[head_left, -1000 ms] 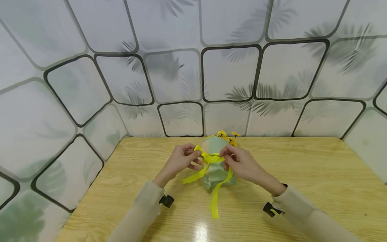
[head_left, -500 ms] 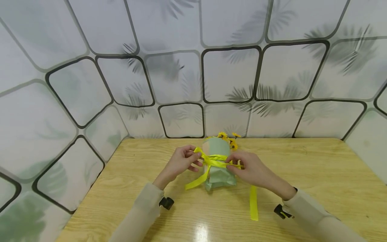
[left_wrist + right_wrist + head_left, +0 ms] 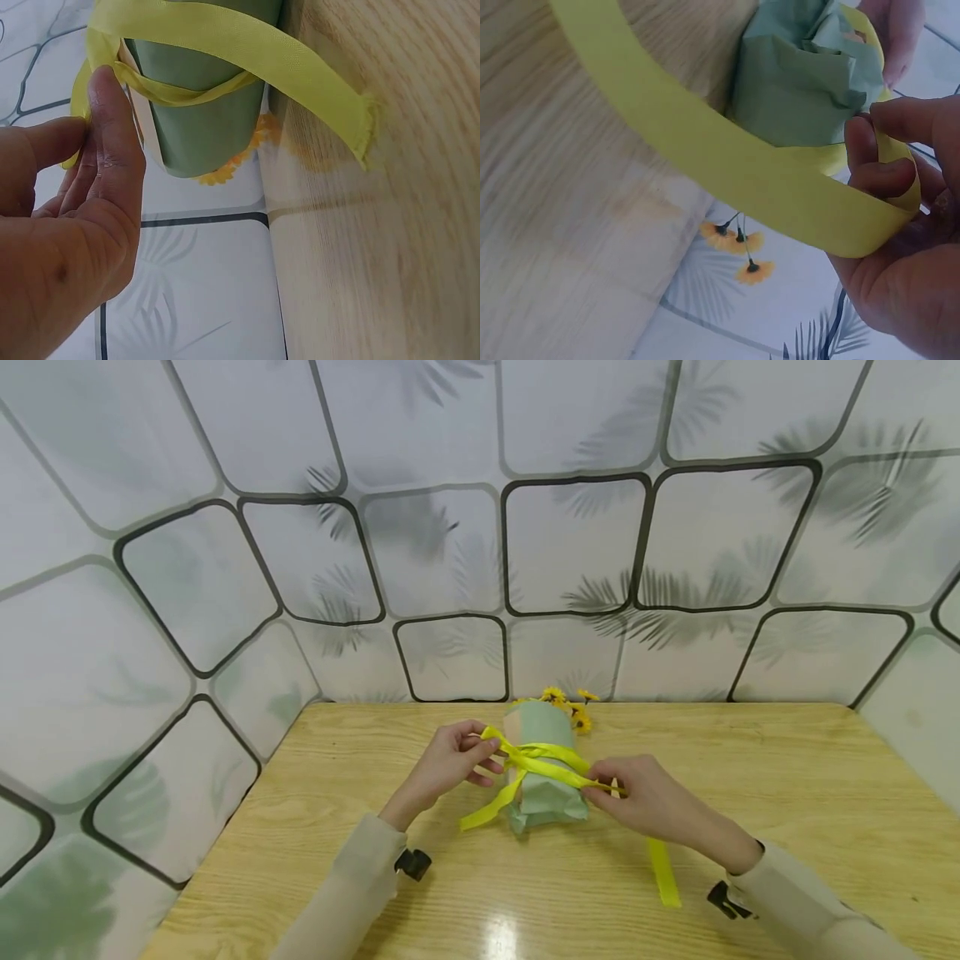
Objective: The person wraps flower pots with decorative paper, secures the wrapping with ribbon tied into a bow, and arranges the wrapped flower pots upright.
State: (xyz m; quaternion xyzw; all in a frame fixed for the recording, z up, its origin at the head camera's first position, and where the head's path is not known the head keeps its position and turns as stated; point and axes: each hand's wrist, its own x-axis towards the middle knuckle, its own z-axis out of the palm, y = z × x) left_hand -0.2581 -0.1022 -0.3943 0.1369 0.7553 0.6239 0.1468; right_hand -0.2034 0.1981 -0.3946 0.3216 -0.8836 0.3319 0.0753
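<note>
A bouquet wrapped in green paper [image 3: 546, 724] lies on the table, its yellow flowers [image 3: 581, 722] showing at the far end. Yellow ribbon [image 3: 551, 768] runs round the wrapping and crosses at its left side. My left hand [image 3: 447, 762] pinches a ribbon loop between thumb and index finger at that crossing; the other fingers are loosely bent. To the right of the bouquet, my right hand [image 3: 651, 800] pinches the other ribbon length, drawn across the paper. From that hand a loose ribbon tail [image 3: 705, 154] hangs in the right wrist view. Another frayed tail [image 3: 330, 94] shows in the left wrist view.
The wooden table [image 3: 780, 777] reaches back to a wall covering [image 3: 573, 547] with dark outlines and leaf prints. A small black device [image 3: 413, 863] sits at the left wrist, and another black device [image 3: 727, 900] at the right.
My right hand has moved right and toward me, drawing the ribbon out from the bouquet; its tail has swung right. The left hand stays nearly still with its pinch.
</note>
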